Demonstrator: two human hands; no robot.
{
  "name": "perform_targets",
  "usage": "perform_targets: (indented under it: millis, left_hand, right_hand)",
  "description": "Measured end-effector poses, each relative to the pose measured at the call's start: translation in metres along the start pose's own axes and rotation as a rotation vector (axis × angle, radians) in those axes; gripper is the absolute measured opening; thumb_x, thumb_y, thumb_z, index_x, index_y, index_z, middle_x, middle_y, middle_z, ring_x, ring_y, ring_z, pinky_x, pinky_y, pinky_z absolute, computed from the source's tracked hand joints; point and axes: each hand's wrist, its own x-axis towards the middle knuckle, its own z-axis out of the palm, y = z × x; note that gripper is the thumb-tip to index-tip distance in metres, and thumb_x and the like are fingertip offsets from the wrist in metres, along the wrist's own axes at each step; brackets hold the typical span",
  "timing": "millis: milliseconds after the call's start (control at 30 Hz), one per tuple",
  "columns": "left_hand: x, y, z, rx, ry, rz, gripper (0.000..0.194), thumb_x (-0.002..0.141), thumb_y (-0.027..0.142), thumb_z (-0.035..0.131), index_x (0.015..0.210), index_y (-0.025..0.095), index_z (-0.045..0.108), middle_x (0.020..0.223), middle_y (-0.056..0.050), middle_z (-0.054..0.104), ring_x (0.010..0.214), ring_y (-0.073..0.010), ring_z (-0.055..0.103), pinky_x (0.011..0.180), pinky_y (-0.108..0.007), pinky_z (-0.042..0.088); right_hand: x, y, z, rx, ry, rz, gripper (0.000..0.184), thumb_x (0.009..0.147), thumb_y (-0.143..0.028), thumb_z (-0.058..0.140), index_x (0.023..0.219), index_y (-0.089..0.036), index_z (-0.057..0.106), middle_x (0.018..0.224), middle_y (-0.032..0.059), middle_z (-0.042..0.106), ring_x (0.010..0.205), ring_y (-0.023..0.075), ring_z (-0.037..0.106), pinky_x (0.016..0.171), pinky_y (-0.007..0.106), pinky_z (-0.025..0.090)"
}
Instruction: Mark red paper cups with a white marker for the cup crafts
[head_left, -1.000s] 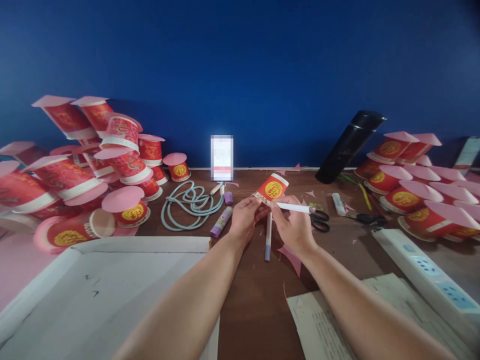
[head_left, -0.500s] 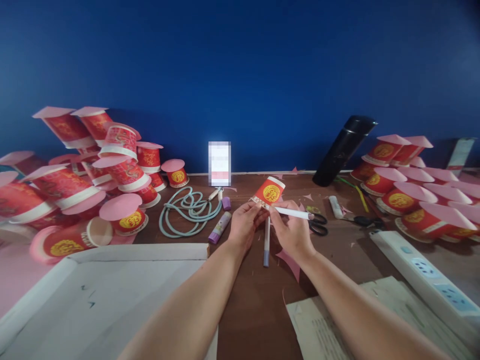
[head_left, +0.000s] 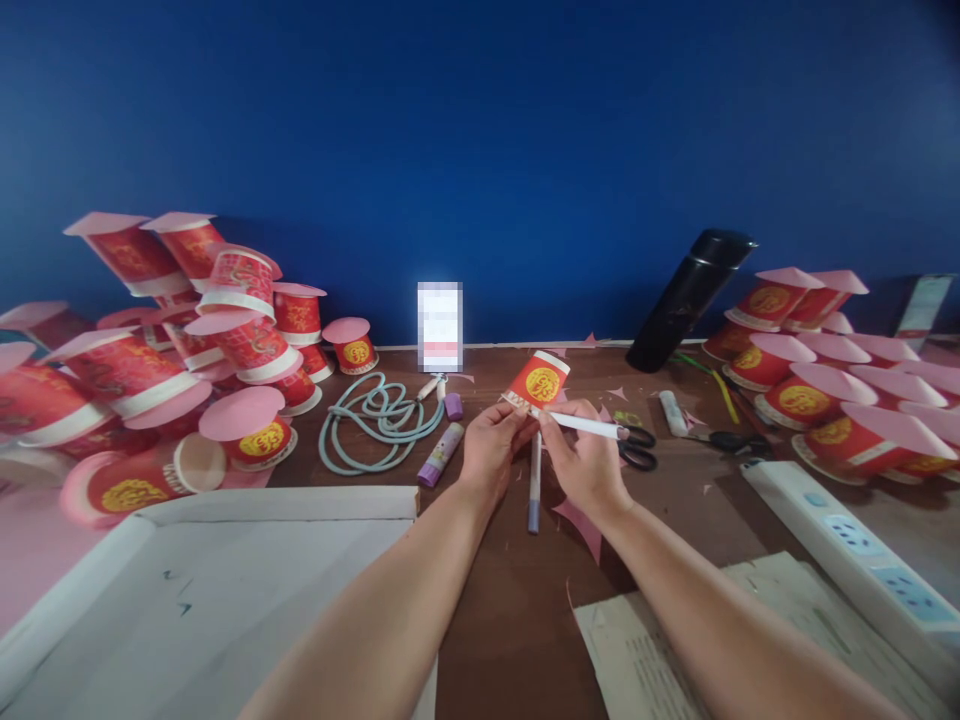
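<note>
Fingers of the left hand (head_left: 491, 440) pinch a red paper cup (head_left: 540, 382) by its patterned rim band; the cup is held tilted over the middle of the brown table (head_left: 495, 610), its white end pointing up and away from the person. Right hand (head_left: 589, 455): closed around a white pen (head_left: 589, 425), writing end at the rim band (I cannot tell from here whether the tip touches). Directly below the hands lies a second pen (head_left: 534, 495). Just right: black-handled scissors (head_left: 639, 450) and a pink paper scrap (head_left: 581, 528). Left: a purple glue stick (head_left: 441, 455) beside its cap (head_left: 453, 406), then a coiled cable (head_left: 375, 425). Farther out, red cups with pink paper tops (head_left: 251, 415) are grouped at both sides; a black flask (head_left: 686, 300) leans against the blue wall (head_left: 525, 170).
</note>
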Motion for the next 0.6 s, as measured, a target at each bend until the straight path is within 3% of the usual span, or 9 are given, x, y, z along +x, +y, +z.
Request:
perform_targets:
  millis: [600]
  left_hand:
    - [-0.0007, 0.0018, 0.0011, 0.022, -0.001, 0.006, 0.017, 0.064, 0.022, 0.074, 0.073, 0.010, 0.064, 0.071, -0.005, 0.067, 0.066, -0.0116, 0.063, 0.080, -0.030, 0.050]
  right_hand:
    - [0.0015, -0.0036, -0.0033, -0.105, 0.039, -0.065, 0.013, 0.085, -0.034, 0.055, 0.084, -0.022, 0.057, 0.082, 0.0047, 0.065, 0.079, 0.0200, 0.061, 0.073, 0.034, 0.048]
